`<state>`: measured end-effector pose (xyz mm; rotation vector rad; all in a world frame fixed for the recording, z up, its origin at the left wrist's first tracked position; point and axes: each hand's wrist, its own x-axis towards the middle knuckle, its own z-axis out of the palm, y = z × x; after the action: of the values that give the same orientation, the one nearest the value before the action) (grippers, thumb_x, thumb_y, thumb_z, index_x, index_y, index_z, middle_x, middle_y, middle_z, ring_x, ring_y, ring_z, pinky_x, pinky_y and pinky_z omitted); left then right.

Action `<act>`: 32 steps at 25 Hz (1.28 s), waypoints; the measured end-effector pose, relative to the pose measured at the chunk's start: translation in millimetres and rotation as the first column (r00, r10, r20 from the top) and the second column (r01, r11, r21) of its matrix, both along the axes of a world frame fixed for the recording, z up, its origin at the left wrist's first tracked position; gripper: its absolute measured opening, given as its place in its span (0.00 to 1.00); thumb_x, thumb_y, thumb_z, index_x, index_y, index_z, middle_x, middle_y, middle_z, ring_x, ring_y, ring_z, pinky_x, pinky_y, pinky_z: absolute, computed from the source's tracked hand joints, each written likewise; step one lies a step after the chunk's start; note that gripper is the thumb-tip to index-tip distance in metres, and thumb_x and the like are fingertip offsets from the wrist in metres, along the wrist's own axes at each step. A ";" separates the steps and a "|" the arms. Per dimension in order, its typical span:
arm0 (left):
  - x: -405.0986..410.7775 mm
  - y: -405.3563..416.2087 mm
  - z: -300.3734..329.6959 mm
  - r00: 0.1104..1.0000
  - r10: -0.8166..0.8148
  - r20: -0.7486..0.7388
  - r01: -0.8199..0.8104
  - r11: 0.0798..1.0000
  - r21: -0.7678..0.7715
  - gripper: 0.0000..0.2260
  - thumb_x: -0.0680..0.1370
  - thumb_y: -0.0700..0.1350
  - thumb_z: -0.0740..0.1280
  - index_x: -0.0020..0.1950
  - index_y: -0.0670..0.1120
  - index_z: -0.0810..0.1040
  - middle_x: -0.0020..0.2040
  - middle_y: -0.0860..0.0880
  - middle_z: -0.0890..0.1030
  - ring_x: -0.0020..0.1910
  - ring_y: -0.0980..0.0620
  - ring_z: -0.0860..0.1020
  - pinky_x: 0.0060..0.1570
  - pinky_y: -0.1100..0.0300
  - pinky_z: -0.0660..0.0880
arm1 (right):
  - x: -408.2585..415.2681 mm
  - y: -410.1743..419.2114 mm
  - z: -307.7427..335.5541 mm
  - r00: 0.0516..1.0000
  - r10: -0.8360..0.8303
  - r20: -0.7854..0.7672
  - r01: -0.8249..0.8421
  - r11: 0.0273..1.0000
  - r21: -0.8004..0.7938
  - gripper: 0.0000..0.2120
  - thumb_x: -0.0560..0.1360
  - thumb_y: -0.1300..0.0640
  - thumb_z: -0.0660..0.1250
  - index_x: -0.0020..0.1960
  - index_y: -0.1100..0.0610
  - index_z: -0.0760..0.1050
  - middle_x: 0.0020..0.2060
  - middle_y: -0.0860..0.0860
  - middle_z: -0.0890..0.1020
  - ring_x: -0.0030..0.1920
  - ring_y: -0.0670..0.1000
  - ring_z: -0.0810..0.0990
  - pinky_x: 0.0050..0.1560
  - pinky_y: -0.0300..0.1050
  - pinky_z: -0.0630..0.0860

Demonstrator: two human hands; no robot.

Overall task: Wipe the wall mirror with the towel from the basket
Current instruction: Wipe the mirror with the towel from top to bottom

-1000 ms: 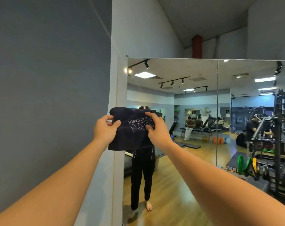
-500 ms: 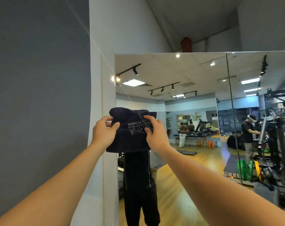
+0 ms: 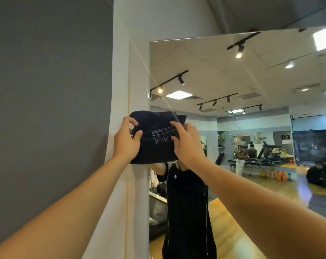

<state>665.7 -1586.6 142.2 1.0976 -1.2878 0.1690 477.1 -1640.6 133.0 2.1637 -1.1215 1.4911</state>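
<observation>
I hold the towel (image 3: 158,139) up with both my hands, in front of the left edge of the mirror (image 3: 251,128). My left hand (image 3: 126,142) grips the left side of the towel; the thumb and fingers are curled around the cloth. My right hand (image 3: 186,144) grips the right side, with the fingers bent over the white printed letters. The towel is dark blue and folded or bunched, and the letters on it are upside down. Its left part covers the white wall strip (image 3: 138,81) just beside the mirror, and its right part covers the mirror glass. I cannot tell if the towel touches the glass or only hangs before it.

To the left of the mirror, after the white strip, is a grey wall (image 3: 46,109). In the mirror, below the towel, I see my own reflection (image 3: 186,212) in dark clothes. Further right in the mirror are a wooden floor (image 3: 233,230), ceiling lamps (image 3: 239,51) and gym machines (image 3: 268,148).
</observation>
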 end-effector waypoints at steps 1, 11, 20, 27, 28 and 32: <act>2.6 -8.2 1.3 1.000 0.000 0.019 0.000 1.000 -0.004 0.09 0.83 0.42 0.66 0.59 0.53 0.70 0.51 0.50 0.78 0.50 0.50 0.79 0.42 0.66 0.72 | 3.0 -8.8 0.9 0.999 -0.040 -0.025 0.040 0.999 -0.020 0.25 0.84 0.54 0.63 0.80 0.48 0.62 0.68 0.55 0.71 0.67 0.56 0.68 0.71 0.58 0.69; -1.7 -89.6 -1.3 0.821 0.461 0.338 -0.248 0.820 -0.516 0.15 0.77 0.38 0.64 0.63 0.45 0.77 0.62 0.41 0.71 0.58 0.45 0.69 0.56 0.55 0.73 | 25.1 -49.6 9.2 0.946 -0.322 -0.051 0.268 0.858 -0.438 0.43 0.57 0.59 0.83 0.68 0.57 0.68 0.62 0.57 0.66 0.59 0.58 0.65 0.60 0.55 0.75; 5.3 -114.7 -19.5 0.629 0.527 0.572 -0.320 0.846 -0.427 0.34 0.80 0.51 0.55 0.84 0.41 0.52 0.84 0.38 0.46 0.83 0.39 0.43 0.81 0.39 0.45 | 32.2 -79.7 3.4 0.968 -0.205 -0.146 0.138 0.917 -0.374 0.38 0.79 0.42 0.55 0.85 0.52 0.48 0.83 0.62 0.43 0.82 0.67 0.41 0.82 0.63 0.41; 5.3 -126.6 7.1 0.612 0.540 0.578 -0.304 0.835 -0.459 0.32 0.82 0.50 0.51 0.84 0.41 0.49 0.83 0.37 0.43 0.83 0.39 0.39 0.80 0.36 0.45 | 39.2 -92.7 25.6 0.949 -0.304 -0.085 0.235 0.861 -0.452 0.34 0.82 0.38 0.50 0.85 0.48 0.47 0.83 0.63 0.44 0.81 0.69 0.47 0.81 0.63 0.45; 4.4 -128.7 18.4 0.601 0.564 0.566 -0.327 0.820 -0.471 0.31 0.82 0.51 0.50 0.84 0.41 0.49 0.84 0.37 0.43 0.83 0.39 0.39 0.80 0.36 0.44 | 40.5 -94.0 35.8 0.946 -0.317 -0.066 0.254 0.852 -0.458 0.34 0.82 0.39 0.50 0.85 0.47 0.47 0.83 0.63 0.45 0.81 0.69 0.48 0.81 0.63 0.46; 4.2 -133.1 76.3 0.575 0.603 0.553 -0.376 0.795 -0.476 0.33 0.80 0.54 0.47 0.84 0.44 0.49 0.84 0.40 0.43 0.83 0.41 0.38 0.79 0.36 0.40 | 40.2 -99.1 88.1 0.940 -0.342 -0.007 0.293 0.815 -0.500 0.31 0.82 0.40 0.50 0.84 0.46 0.52 0.83 0.63 0.51 0.80 0.69 0.52 0.81 0.61 0.45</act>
<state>670.0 -1719.7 218.5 1.1353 -1.4808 1.2919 517.3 -1739.6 221.1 1.5900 -0.8893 1.3231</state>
